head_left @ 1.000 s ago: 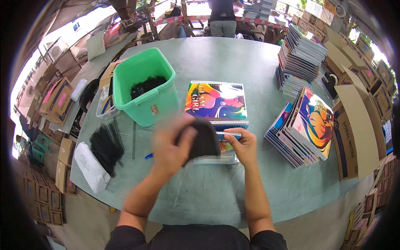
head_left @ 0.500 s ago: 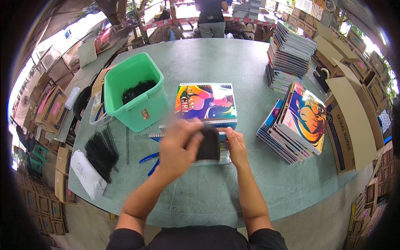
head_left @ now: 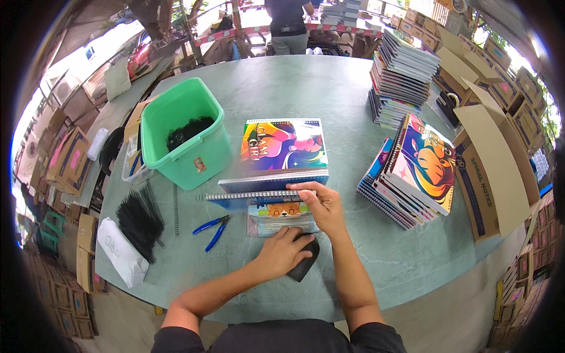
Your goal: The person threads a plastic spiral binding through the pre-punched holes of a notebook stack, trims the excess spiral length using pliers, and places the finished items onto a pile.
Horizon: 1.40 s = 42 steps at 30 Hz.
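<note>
A blue spiral notebook (head_left: pixel 235 203) stands with its coil side up in front of a stack of colourful notebooks (head_left: pixel 285 144). At the right end of that coil, my right hand (head_left: pixel 322 206) is closed on the notebook between thumb and fingers. My left hand (head_left: pixel 281 254) lies lower down, its fingers bent over a flat black piece with a rounded end (head_left: pixel 305 267) on the table. Between the hands is a clear plastic packet (head_left: pixel 282 223) showing an orange animal face. Blue-handled cutters (head_left: pixel 213 230) lie spread open to the left.
A green bin (head_left: pixel 197 153) with black coils stands at left; loose coils (head_left: pixel 141 215) and a white wrapped bundle (head_left: pixel 122 250) lie nearer. At right are a notebook pile (head_left: pixel 412 170), a taller stack (head_left: pixel 403 73) and an open carton (head_left: pixel 488 170). Another person (head_left: pixel 288 26) stands beyond the table.
My left hand has come down toward me with the black piece, from beside the coil to the table. My right hand has shifted slightly left and now grips the coil's end.
</note>
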Each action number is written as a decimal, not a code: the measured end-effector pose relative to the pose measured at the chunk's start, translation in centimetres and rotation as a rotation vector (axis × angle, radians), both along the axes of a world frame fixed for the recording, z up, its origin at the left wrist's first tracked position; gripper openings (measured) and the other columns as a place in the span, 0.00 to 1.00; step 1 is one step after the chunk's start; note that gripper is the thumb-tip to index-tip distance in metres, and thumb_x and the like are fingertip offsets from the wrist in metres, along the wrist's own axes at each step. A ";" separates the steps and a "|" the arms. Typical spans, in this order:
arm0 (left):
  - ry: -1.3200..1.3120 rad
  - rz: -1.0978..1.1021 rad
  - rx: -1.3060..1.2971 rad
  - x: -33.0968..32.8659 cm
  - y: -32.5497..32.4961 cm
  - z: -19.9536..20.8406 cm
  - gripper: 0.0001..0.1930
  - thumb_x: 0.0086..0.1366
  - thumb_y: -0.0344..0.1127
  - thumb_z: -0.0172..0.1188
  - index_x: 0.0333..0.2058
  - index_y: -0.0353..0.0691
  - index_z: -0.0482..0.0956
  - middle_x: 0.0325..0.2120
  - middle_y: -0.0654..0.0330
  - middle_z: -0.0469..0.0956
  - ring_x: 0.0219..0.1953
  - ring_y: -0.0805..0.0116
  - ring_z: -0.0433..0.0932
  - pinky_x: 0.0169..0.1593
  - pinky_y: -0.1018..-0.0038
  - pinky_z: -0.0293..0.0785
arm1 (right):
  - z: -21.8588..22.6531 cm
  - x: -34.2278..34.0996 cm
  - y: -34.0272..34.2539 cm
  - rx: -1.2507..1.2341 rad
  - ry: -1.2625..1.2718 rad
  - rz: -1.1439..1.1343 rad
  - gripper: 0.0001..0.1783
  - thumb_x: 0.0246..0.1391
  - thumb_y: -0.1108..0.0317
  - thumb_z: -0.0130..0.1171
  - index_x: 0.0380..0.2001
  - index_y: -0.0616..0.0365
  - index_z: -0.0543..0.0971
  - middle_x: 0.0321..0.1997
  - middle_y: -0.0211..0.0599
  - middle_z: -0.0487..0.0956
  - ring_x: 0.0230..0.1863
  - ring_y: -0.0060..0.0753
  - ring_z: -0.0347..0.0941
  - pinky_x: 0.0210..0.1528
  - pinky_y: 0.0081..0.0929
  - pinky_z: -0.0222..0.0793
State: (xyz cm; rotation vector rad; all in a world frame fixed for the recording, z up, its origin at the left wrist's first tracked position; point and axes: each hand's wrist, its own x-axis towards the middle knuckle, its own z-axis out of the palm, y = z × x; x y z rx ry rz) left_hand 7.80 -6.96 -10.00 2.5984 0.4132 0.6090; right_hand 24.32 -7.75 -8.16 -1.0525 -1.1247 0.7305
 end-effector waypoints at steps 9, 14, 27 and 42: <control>-0.235 0.047 0.292 4.7 4.4 7.7 0.16 0.47 0.26 0.58 0.39 0.33 0.76 0.36 0.52 0.75 0.39 0.56 0.72 0.44 0.64 0.69 | -0.5 0.6 -0.7 -0.131 -0.238 -0.170 0.07 0.49 0.77 0.55 0.32 0.66 0.77 0.25 0.36 0.80 0.29 0.14 0.69 0.30 0.21 0.68; -0.176 0.013 0.127 4.8 5.9 8.2 0.13 0.47 0.27 0.60 0.35 0.35 0.76 0.28 0.53 0.74 0.36 0.54 0.73 0.43 0.66 0.70 | -0.6 0.0 -0.8 -0.174 -0.158 -0.144 0.08 0.48 0.78 0.53 0.34 0.66 0.76 0.23 0.35 0.77 0.28 0.14 0.66 0.29 0.21 0.65; 0.478 0.385 0.069 -14.7 9.8 -0.4 0.24 0.49 0.33 0.63 0.47 0.37 0.71 0.38 0.49 0.73 0.44 0.48 0.71 0.47 0.62 0.69 | 9.4 -3.2 -0.7 -0.212 -1.028 0.031 0.17 0.45 0.66 0.63 0.40 0.60 0.80 0.39 0.47 0.80 0.40 0.46 0.77 0.44 0.34 0.72; -0.049 0.420 -0.875 -12.2 8.3 7.0 0.17 0.62 0.37 0.45 0.45 0.35 0.70 0.27 0.57 0.76 0.25 0.69 0.75 0.31 0.73 0.71 | 9.3 -10.4 8.4 -0.171 -0.773 0.333 0.19 0.42 0.82 0.57 0.41 0.58 0.80 0.35 0.41 0.81 0.36 0.36 0.77 0.43 0.30 0.72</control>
